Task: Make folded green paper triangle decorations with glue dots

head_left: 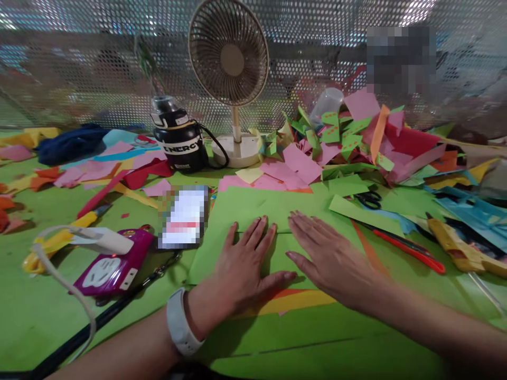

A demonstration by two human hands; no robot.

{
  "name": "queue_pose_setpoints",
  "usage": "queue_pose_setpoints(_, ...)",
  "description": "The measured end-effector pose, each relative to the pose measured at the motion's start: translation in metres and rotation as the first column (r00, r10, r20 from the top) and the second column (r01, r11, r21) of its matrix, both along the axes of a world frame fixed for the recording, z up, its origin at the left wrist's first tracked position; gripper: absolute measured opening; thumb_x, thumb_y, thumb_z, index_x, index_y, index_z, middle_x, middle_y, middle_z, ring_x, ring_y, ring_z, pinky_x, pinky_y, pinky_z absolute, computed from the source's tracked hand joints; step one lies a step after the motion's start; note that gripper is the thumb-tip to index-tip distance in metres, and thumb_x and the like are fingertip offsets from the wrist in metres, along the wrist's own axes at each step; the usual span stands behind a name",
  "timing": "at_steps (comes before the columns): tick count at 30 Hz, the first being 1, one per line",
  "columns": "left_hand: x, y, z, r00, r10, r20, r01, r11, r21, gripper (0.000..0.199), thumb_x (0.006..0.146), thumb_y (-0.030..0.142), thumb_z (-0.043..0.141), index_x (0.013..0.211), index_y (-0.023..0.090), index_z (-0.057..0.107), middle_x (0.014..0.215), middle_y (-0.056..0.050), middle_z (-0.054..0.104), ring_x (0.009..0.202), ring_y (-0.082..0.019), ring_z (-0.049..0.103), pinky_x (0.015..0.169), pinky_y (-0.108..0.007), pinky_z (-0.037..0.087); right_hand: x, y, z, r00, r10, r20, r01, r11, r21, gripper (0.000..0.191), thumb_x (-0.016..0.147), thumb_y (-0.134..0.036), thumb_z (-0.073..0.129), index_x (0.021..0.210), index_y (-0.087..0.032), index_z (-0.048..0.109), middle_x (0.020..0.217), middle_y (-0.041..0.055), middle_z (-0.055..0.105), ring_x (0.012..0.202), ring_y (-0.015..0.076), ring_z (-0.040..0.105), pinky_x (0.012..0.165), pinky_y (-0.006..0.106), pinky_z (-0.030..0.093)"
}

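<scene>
Across a green desk (24,316), a black bottle (180,145) reads "NERGY" — its first letter unclear from where I stand — while a left hand (243,266) and a right hand (330,258) lie flat, each grip released, on bright-green paper (273,206) set mid-desk, a yellow-orange sheet (307,301) peeking out beneath.

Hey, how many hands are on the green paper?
2. The left hand lies on the green paper nearer the phone, the right hand beside it, nearer the scissors. None seems hidden.
</scene>
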State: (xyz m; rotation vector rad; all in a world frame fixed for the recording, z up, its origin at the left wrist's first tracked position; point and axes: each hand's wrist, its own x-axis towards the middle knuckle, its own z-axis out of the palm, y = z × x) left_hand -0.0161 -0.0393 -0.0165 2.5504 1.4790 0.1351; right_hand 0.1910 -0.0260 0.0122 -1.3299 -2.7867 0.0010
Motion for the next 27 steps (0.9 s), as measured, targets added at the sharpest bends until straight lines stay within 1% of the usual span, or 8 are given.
queue_pose_setpoints(5, 0.0, 0.001, 0.002, 1.0, 0.002, 0.022, -0.002, 1.0, -0.023, 0.093, 0.084, 0.079, 0.022, 0.152, 0.016, 0.023, 0.157, -0.016, 0.016, 0.144, -0.034, 0.021, 0.113, -0.064, 0.012, -0.008, 0.002, -0.02, 0.998, 0.045, -0.044, -0.049, 0.993, -0.11, 0.066, 0.1, -0.05, 0.026, 0.146, -0.003, 0.036, 0.152, 0.0171, 0.032, 0.142, 0.0261, 0.029, 0.116, 0.046, 0.031)
queue_pose_setpoints(8, 0.0, 0.0, 0.0, 0.999, 0.002, 0.043, 0.0, 0.999, -0.033, 0.092, 0.085, 0.079, 0.022, 0.151, 0.015, 0.022, 0.158, -0.017, 0.014, 0.146, -0.032, 0.016, 0.114, -0.064, 0.009, -0.003, 0.004, -0.031, 0.996, 0.049, -0.08, -0.058, 0.992, -0.111, 0.068, 0.099, -0.053, 0.025, 0.146, -0.004, 0.036, 0.152, 0.0171, 0.032, 0.142, 0.0261, 0.028, 0.117, 0.046, 0.029)
queue_pose_setpoints(10, -0.001, -0.001, -0.002, 0.998, -0.006, 0.064, 0.007, 1.0, -0.016, 0.092, 0.085, 0.079, 0.023, 0.151, 0.015, 0.022, 0.159, -0.016, 0.011, 0.147, -0.03, 0.011, 0.115, -0.062, 0.005, 0.0, 0.004, -0.036, 0.994, 0.054, -0.096, -0.061, 0.996, -0.073, 0.066, 0.099, -0.051, 0.027, 0.146, -0.005, 0.036, 0.152, 0.0167, 0.033, 0.143, 0.0257, 0.028, 0.117, 0.046, 0.029)
queue_pose_setpoints(13, -0.001, -0.003, -0.004, 0.995, -0.016, 0.099, 0.01, 0.998, 0.063, 0.09, 0.086, 0.077, 0.025, 0.151, 0.015, 0.019, 0.16, -0.013, 0.007, 0.148, -0.027, 0.004, 0.117, -0.057, -0.003, 0.003, 0.003, -0.044, 0.991, 0.078, -0.113, -0.077, 0.997, 0.013, 0.063, 0.099, -0.048, 0.032, 0.147, -0.008, 0.036, 0.153, 0.0152, 0.034, 0.143, 0.0243, 0.028, 0.117, 0.045, 0.03)
queue_pose_setpoints(15, -0.001, -0.004, -0.004, 0.994, -0.031, 0.107, 0.02, 0.995, 0.101, 0.088, 0.088, 0.075, 0.024, 0.151, 0.014, 0.018, 0.16, -0.013, 0.008, 0.148, -0.025, 0.002, 0.118, -0.054, -0.006, 0.005, 0.003, -0.048, 0.989, 0.096, -0.116, -0.09, 0.994, 0.058, 0.061, 0.099, -0.046, 0.035, 0.148, -0.009, 0.033, 0.153, 0.0147, 0.033, 0.143, 0.0234, 0.028, 0.117, 0.046, 0.03)
queue_pose_setpoints(20, 0.001, -0.006, -0.006, 0.993, -0.057, 0.105, 0.054, 0.998, 0.035, 0.088, 0.091, 0.071, 0.018, 0.149, 0.006, 0.024, 0.158, -0.015, 0.019, 0.148, -0.022, 0.01, 0.12, -0.043, 0.0, 0.007, 0.004, -0.052, 0.987, 0.127, -0.098, -0.113, 0.984, 0.14, 0.064, 0.099, -0.046, 0.037, 0.149, -0.008, 0.03, 0.151, 0.0159, 0.037, 0.141, 0.0245, 0.033, 0.113, 0.045, 0.036)
queue_pose_setpoints(23, 0.001, -0.005, -0.006, 0.992, -0.047, 0.119, 0.047, 0.999, -0.001, 0.089, 0.09, 0.072, 0.017, 0.15, 0.006, 0.024, 0.158, -0.014, 0.018, 0.147, -0.024, 0.012, 0.119, -0.043, 0.001, 0.007, 0.005, -0.053, 0.985, 0.147, -0.095, -0.127, 0.974, 0.187, 0.065, 0.099, -0.045, 0.036, 0.151, -0.008, 0.024, 0.149, 0.017, 0.041, 0.138, 0.0259, 0.038, 0.11, 0.046, 0.041)
queue_pose_setpoints(27, 0.001, -0.003, -0.005, 0.991, -0.049, 0.126, 0.052, 0.998, -0.022, 0.089, 0.09, 0.072, 0.014, 0.15, 0.007, 0.022, 0.158, -0.013, 0.017, 0.147, -0.023, 0.011, 0.119, -0.044, 0.001, 0.008, 0.006, -0.056, 0.979, 0.17, -0.111, -0.142, 0.963, 0.227, 0.068, 0.099, -0.043, 0.035, 0.154, -0.011, 0.011, 0.149, 0.0166, 0.041, 0.137, 0.0267, 0.039, 0.109, 0.048, 0.041)
